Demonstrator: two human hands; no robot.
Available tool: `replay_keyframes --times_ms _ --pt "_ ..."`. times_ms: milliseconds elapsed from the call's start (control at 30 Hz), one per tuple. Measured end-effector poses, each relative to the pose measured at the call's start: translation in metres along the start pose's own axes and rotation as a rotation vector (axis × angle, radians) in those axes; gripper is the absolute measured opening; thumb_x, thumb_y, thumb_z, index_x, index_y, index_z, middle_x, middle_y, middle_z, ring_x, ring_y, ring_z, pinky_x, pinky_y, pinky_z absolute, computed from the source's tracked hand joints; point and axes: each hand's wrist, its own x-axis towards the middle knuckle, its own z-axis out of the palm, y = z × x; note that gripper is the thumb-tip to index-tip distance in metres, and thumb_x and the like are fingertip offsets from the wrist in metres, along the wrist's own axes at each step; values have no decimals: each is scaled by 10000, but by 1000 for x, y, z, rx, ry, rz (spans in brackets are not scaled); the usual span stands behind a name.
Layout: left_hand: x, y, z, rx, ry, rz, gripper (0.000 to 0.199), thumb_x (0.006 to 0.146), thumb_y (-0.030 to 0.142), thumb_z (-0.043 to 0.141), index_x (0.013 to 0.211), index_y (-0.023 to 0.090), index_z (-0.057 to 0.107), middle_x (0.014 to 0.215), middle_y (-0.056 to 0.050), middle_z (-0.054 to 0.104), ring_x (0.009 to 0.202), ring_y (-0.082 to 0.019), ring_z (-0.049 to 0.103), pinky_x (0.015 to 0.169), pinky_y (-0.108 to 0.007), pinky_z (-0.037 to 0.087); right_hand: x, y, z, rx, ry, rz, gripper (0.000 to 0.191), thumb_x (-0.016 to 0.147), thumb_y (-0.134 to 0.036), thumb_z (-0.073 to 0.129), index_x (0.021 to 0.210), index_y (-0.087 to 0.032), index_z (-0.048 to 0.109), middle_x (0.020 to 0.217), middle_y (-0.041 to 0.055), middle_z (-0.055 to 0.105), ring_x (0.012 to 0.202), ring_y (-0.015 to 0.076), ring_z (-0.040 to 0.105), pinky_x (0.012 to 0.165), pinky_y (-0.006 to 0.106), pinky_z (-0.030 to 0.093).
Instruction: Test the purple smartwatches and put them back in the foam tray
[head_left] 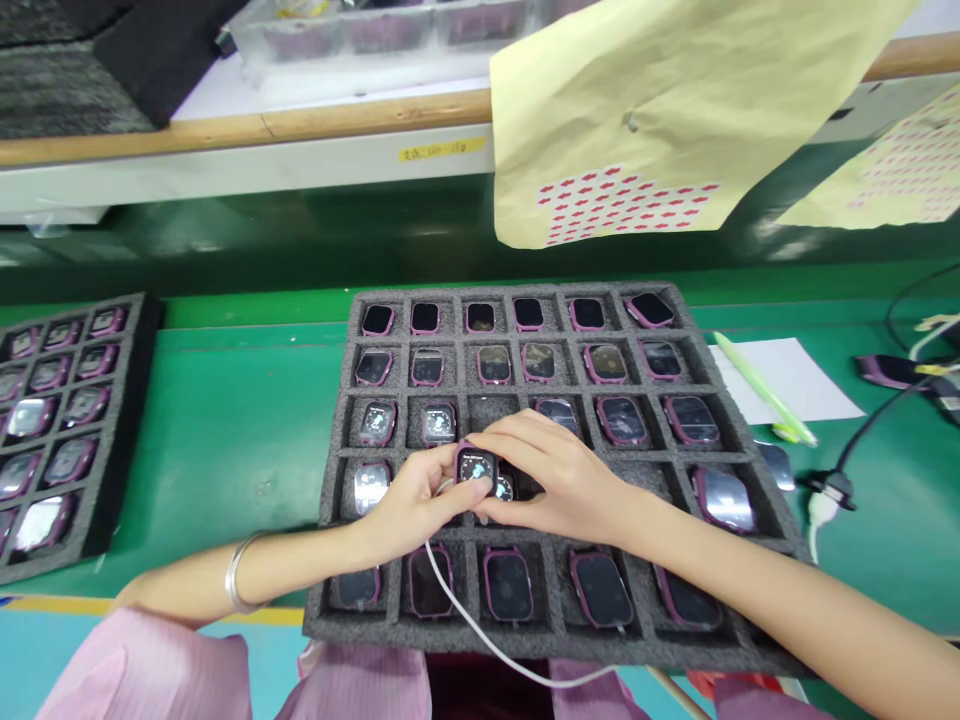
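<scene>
A smartwatch case with a purple frame and a lit dial (475, 468) is held over the middle of a dark foam tray (517, 640). My left hand (409, 500) grips it from the left, thumb across the lower screen. From the right, my right hand (559, 470) has its fingers closed on the watch's upper and right edge. A white cable (480, 632) runs out from under my left hand toward the front edge. Just below and right of the held watch, a second lit screen (505, 488) partly shows; my right hand hides the rest.
Several purple watches (508, 583) lie in the tray's compartments, some lit. Another foam tray of watches (94, 530) stands at left. White paper (810, 380), a green pen (761, 385) and cables with a white connector (825, 500) lie at right. Yellow paper (637, 110) hangs from the shelf.
</scene>
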Motion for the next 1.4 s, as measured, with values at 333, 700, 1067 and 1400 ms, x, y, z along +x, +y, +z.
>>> replay_keyframes --times_ms 333,700,1067,1400 --pt "0 -5 -1 111 9 38 258 854 341 593 995 126 580 837 -19 562 743 -138 474 692 -246 388 1 1 -2 -19 -12 -41 310 867 -295 618 1092 -86 574 970 141 661 862 240 609 783 395 486" --pt "-1 -9 0 183 30 53 207 873 310 558 982 134 556 842 -20 543 804 -160 478 758 -268 398 1 1 -2 -25 -36 -24 297 868 -296 599 1087 -96 583 950 137 655 849 236 603 766 392 489" --pt "-3 -9 2 233 25 61 324 879 376 545 1113 152 529 915 -33 560 802 -156 482 746 -266 407 3 6 -7 48 -19 -17 346 818 -300 661 1104 -120 589 982 124 636 877 239 587 778 394 471" --pt "-6 -9 5 127 50 35 369 847 360 606 1151 197 478 800 22 493 550 -68 329 493 -193 306 7 26 -39 -239 -266 142 428 793 -379 735 1132 -146 615 1170 147 557 1038 310 525 843 465 428"
